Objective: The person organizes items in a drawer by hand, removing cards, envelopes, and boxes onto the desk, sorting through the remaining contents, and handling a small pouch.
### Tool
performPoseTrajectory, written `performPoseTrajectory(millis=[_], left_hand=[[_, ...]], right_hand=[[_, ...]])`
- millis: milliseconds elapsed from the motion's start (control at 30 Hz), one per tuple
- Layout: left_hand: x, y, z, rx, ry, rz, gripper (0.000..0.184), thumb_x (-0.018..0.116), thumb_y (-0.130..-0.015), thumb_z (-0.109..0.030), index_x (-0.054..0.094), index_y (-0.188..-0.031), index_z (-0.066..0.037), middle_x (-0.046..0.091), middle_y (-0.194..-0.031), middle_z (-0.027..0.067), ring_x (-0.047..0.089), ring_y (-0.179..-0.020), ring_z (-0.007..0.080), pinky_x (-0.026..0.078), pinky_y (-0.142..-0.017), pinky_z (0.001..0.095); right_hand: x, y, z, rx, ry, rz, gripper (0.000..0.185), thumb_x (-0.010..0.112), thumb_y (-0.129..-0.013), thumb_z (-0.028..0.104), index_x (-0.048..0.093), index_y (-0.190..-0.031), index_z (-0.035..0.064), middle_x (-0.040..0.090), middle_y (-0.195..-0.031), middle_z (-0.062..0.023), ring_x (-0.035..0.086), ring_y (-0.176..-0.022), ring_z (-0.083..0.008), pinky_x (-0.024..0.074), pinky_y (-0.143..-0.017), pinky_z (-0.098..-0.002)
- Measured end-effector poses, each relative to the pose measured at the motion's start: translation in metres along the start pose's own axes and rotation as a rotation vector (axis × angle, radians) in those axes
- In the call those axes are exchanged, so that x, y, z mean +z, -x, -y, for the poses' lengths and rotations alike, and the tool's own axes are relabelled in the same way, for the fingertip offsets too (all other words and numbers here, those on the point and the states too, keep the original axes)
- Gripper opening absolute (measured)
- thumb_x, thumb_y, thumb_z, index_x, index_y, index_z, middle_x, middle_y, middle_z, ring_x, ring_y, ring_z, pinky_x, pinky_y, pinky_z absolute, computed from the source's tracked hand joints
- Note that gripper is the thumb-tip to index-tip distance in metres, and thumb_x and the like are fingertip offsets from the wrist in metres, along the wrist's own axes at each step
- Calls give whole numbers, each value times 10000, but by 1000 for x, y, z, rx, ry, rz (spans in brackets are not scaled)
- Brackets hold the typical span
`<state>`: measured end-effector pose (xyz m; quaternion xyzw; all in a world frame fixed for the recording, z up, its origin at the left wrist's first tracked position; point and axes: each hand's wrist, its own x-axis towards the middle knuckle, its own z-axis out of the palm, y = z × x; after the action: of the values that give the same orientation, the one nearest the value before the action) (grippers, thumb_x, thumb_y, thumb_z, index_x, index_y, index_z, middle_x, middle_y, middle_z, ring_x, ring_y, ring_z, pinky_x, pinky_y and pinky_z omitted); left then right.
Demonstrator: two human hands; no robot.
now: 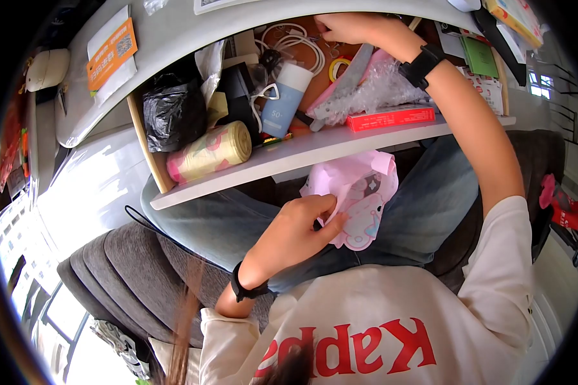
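Observation:
My left hand (302, 224) is closed on the edge of a pink cartoon-printed bag (364, 221), holding it above my lap in front of the drawer. The bag's top is partly spread. My right hand (353, 29) reaches to the back of the pulled-out drawer (340, 149), its fingers bent down among small items. What they pinch, if anything, I cannot make out. Near those fingers lie a coiled white cable (315, 48) and a yellow tape roll (338, 68). Crumpled bubble wrap (385, 83) rests below my right wrist.
The drawer also holds a black plastic bundle (173, 114), a yellow roll of bags (215, 149), a blue-and-white bottle (288, 99) and a red box (390, 119). Above it runs the desk edge (173, 38), with an orange card (112, 54) on top. A grey chair (128, 269) surrounds me.

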<state>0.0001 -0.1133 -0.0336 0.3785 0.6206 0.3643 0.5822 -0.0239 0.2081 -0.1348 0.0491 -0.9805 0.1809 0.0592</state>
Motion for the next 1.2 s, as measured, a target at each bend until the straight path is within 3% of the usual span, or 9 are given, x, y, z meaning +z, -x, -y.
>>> performPoseTrajectory(millis=[200, 300, 400, 533, 700, 900, 1033, 1067, 1200], left_hand=[[3, 10, -2, -47, -23, -33, 186, 587, -855, -150, 601, -902, 29, 590, -713, 120, 521, -595, 164, 416, -529, 286], [7, 12, -5, -72, -29, -30, 188, 579, -861, -148, 599, -921, 29, 593, -720, 112, 511, -596, 158, 413, -529, 285], [10, 14, -12, -103, -29, -13, 190, 572, -866, -148, 598, -931, 29, 596, -725, 104, 503, -606, 146, 411, -531, 286], [18, 13, -11, -81, -9, -14, 194, 568, -870, -153, 598, -934, 28, 596, -726, 95, 499, -625, 126, 408, -536, 281], [20, 9, -23, -118, -16, 13, 199, 563, -874, -156, 598, -942, 28, 593, -728, 92, 495, -640, 115, 406, -548, 273], [20, 8, -17, -72, -1, -5, 202, 562, -875, -159, 595, -945, 28, 577, -717, 98, 476, -631, 114, 399, -541, 275], [16, 8, -13, -50, 1, -3, 201, 562, -875, -160, 590, -935, 30, 562, -704, 102, 458, -624, 114, 393, -538, 276], [14, 8, -13, -51, 4, 0, 200, 562, -876, -160, 588, -933, 30, 558, -701, 102, 454, -623, 114, 392, -538, 276], [11, 11, -18, -53, 34, -64, 227, 571, -860, -160, 534, -780, 49, 536, -665, 182, 512, -572, 256, 434, -566, 325]], right_hand=[[-14, 12, 5, 286, -9, 291, 323, 630, -796, 179, 541, -1061, 16, 602, -961, -203, 589, -888, -316, 468, -799, -401], [6, 31, -16, 295, -288, 131, 390, 650, -826, 241, 530, -1148, 57, 601, -1051, -199, 580, -976, -293, 465, -847, -376], [13, 12, -24, 310, -207, 357, 143, 561, -838, 166, 491, -878, 49, 491, -705, -19, 451, -597, -123, 401, -540, -270], [-28, 12, 12, 623, -976, 376, 96, 455, -846, 162, 484, -829, 73, 398, -673, 51, 318, -557, -51, 290, -491, -193], [-23, 10, 24, 480, -1472, 469, 113, 386, -757, -5, 491, -773, 35, 439, -730, -6, 351, -575, -60, 301, -484, -201], [-24, 6, 34, 552, -1541, 362, 140, 424, -728, 7, 538, -807, 29, 517, -798, -33, 462, -649, -88, 407, -590, -215], [-25, 2, 37, 618, -1568, 363, 169, 539, -860, 209, 539, -749, 82, 521, -720, 12, 480, -638, -82, 435, -608, -211], [-15, -2, 32, 632, -1485, 442, 283, 543, -898, 330, 524, -731, 102, 491, -662, 39, 436, -552, -75, 398, -543, -210], [-32, 0, 61, 545, -729, 530, 424, 471, -943, 369, 510, -657, 59, 387, -534, 25, 358, -480, -101, 315, -475, -258]])
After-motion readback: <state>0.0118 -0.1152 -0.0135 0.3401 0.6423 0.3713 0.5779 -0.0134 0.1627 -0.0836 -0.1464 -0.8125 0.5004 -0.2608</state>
